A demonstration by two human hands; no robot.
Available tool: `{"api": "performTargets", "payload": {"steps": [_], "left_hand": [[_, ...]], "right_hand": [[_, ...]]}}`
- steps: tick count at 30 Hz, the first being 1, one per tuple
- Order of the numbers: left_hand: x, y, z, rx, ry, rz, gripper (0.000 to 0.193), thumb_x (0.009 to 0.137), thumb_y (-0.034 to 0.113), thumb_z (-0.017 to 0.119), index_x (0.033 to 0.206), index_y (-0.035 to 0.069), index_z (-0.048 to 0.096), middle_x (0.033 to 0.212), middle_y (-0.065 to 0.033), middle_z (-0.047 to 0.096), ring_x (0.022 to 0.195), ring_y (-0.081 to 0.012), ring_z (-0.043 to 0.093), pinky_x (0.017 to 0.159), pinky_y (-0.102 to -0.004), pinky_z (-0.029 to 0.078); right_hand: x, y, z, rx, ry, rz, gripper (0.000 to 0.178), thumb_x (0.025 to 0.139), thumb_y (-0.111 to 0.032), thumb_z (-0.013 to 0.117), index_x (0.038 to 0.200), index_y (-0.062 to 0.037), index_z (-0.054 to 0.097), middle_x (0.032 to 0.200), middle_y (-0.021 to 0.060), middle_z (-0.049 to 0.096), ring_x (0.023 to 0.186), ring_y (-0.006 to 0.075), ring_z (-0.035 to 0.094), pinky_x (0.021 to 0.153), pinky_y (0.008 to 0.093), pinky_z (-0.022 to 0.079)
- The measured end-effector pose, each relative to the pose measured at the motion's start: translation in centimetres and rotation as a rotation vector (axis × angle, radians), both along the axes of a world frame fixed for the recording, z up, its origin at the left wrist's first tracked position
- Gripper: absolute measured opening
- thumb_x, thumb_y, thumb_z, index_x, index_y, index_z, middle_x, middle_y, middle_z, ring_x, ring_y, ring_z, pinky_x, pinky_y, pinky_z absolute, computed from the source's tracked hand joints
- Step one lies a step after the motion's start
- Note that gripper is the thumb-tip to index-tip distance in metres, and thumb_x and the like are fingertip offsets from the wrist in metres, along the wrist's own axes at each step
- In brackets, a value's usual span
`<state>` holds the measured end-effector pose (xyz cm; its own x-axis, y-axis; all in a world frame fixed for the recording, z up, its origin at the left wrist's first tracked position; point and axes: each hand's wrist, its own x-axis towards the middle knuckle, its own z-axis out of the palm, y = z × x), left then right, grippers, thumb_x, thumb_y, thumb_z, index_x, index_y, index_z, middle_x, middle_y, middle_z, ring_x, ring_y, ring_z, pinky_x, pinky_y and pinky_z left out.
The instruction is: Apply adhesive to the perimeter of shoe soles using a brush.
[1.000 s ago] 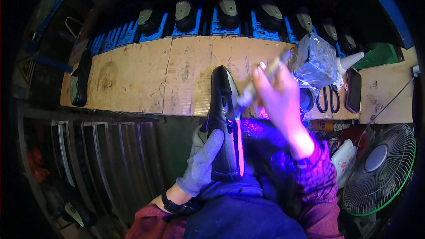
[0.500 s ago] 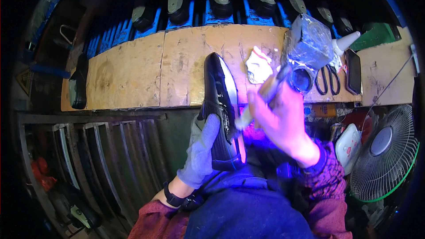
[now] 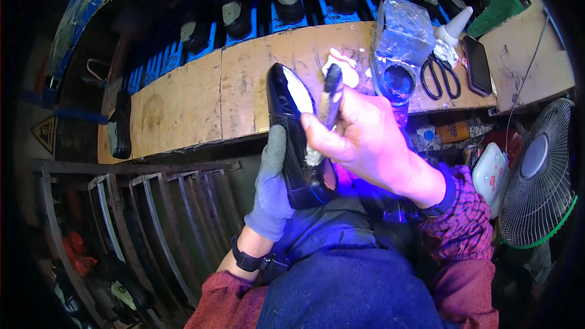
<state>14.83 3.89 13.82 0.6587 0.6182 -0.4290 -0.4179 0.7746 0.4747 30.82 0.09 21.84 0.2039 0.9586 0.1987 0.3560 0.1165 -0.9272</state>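
Observation:
My left hand (image 3: 272, 195), in a grey glove, is closed around the side of a black shoe (image 3: 297, 167). The shoe points away from me, and a long white area shows along its upper right. In my bare right hand (image 3: 375, 137) is a brush (image 3: 329, 103) with a dark, stained handle. Its pale bristles (image 3: 312, 157) are at the shoe's right side, toward the near end; my fingers hide part of the brush. Beyond my right hand stands a cup (image 3: 399, 82) with dark contents, attached to a wrapped block (image 3: 405, 30).
Scissors (image 3: 440, 79), a phone (image 3: 477, 64), a white nozzle bottle (image 3: 456, 27) and a crumpled white cloth (image 3: 342, 70) lie on the cardboard-covered bench (image 3: 183, 100). Several shoes line a rack behind. A fan (image 3: 536, 164) stands right, a metal rack (image 3: 140, 207) left.
The brush has moved along the shoe's right side toward its near end, and its handle stands more upright. My left hand keeps its hold on the shoe. The whole view has shifted.

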Motion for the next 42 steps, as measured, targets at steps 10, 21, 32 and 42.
{"api": "performTargets", "payload": {"steps": [10, 21, 32, 42], "left_hand": [[-1.6, 0.8, 2.5, 1.391, 0.610, 0.077, 0.043, 0.097, 0.029, 0.053, 0.133, 0.006, 0.047, 0.122, -0.0121, 0.058, 0.114, -0.0244, 0.054, 0.099, -0.0376, 0.043], [-3.2, 2.6, 2.0, 1.918, 1.238, 0.043, 0.034, 0.091, 0.019, 0.062, 0.122, 0.006, 0.060, 0.116, -0.0149, 0.064, 0.109, -0.0318, 0.061, 0.097, -0.0406, 0.046], [-3.9, 3.9, 2.1, 1.956, 1.194, 0.065, 0.046, 0.083, 0.022, 0.072, 0.122, 0.002, 0.060, 0.112, -0.0126, 0.067, 0.103, -0.0286, 0.064, 0.092, -0.0367, 0.048], [-3.1, 4.1, 2.1, 1.721, 0.971, 0.116, 0.064, 0.084, 0.025, 0.069, 0.136, -0.003, 0.044, 0.126, -0.0176, 0.057, 0.115, -0.0289, 0.058, 0.098, -0.0380, 0.046]], "right_hand": [[2.1, 2.6, 5.1, 0.384, -0.309, 0.757, 0.023, 0.084, -0.021, 0.068, 0.091, -0.0091, 0.049, 0.074, 0.0110, 0.055, 0.072, 0.0333, 0.061, 0.061, 0.0408, 0.049], [5.0, 5.2, 5.8, 0.312, -0.311, 0.946, 0.017, 0.088, -0.019, 0.066, 0.101, -0.0075, 0.063, 0.112, 0.0129, 0.066, 0.104, 0.0300, 0.062, 0.087, 0.0384, 0.051], [3.2, 5.9, 1.9, 0.495, 0.142, 0.543, 0.023, 0.083, -0.007, 0.076, 0.100, 0.0003, 0.062, 0.097, 0.0112, 0.068, 0.092, 0.0197, 0.068, 0.081, 0.0317, 0.053], [4.4, 4.5, 3.0, 0.337, -0.071, 0.622, 0.021, 0.080, -0.005, 0.077, 0.098, -0.0030, 0.067, 0.101, 0.0123, 0.071, 0.092, 0.0238, 0.068, 0.081, 0.0360, 0.053]]}}
